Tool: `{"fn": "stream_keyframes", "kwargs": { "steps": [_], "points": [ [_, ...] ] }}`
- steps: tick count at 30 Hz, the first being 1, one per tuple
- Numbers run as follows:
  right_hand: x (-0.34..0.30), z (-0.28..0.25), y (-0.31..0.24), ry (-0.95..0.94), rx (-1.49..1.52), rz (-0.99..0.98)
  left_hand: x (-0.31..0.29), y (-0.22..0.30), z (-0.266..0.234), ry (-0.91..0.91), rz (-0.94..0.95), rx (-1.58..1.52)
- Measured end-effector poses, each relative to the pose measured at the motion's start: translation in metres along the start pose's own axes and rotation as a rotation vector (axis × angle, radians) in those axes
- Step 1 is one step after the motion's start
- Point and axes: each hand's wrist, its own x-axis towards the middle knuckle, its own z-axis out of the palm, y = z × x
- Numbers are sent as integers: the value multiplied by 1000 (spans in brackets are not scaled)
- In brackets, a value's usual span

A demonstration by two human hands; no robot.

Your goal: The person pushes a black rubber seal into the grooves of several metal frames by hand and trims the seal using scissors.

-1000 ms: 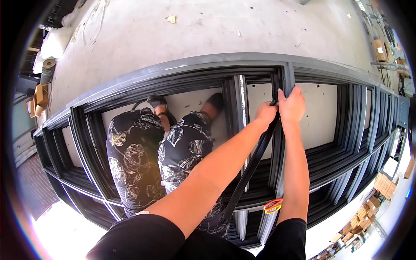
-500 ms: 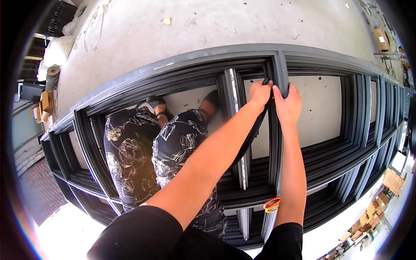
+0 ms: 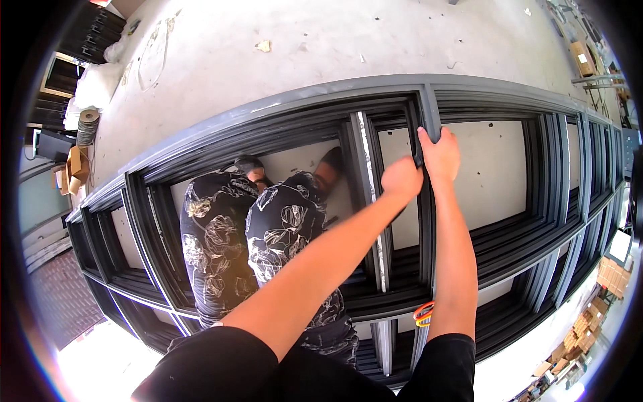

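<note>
Dark grey metal window frames (image 3: 348, 86) lie stacked beneath my arms. My left hand (image 3: 402, 178) is closed in a fist beside the inner side of a dark upright bar. A short piece of black strip (image 3: 418, 155) shows at its knuckles, and the rest is hidden by the hand and forearm. Just right of it, my right hand (image 3: 442, 155) wraps round the grey middle bar (image 3: 429, 107), thumb on the left side and fingers over the right. Red and yellow bands (image 3: 423, 313) lie around a lower bar, beside my right forearm.
My legs in black patterned trousers (image 3: 218, 248) stand within a left opening of the frames. Beyond lies a pale floor with scraps (image 3: 263, 46). A wire spool (image 3: 88, 126) and an open carton (image 3: 77, 167) stand at left; stacked cartons (image 3: 584, 325) are at right.
My left hand has slid down along the bar, toward me, with the black strip. My right hand stays on the middle bar. The view has shifted slightly.
</note>
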Motion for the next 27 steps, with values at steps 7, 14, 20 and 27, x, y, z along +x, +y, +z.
{"fn": "stream_keyframes", "kwargs": {
  "steps": [7,14,20,27],
  "points": [
    [1,9,-3,78,-59,-80,-60,-11,20,-211,99,44],
    [5,17,-20,192,-311,-221,-70,-15,21,-391,72,-27],
    [12,7,-38,83,-315,-85,-69,-19,23,-393,76,-71],
    [8,6,-22,31,-218,-177,-66,-28,26,-387,104,-121]
  ]
}}
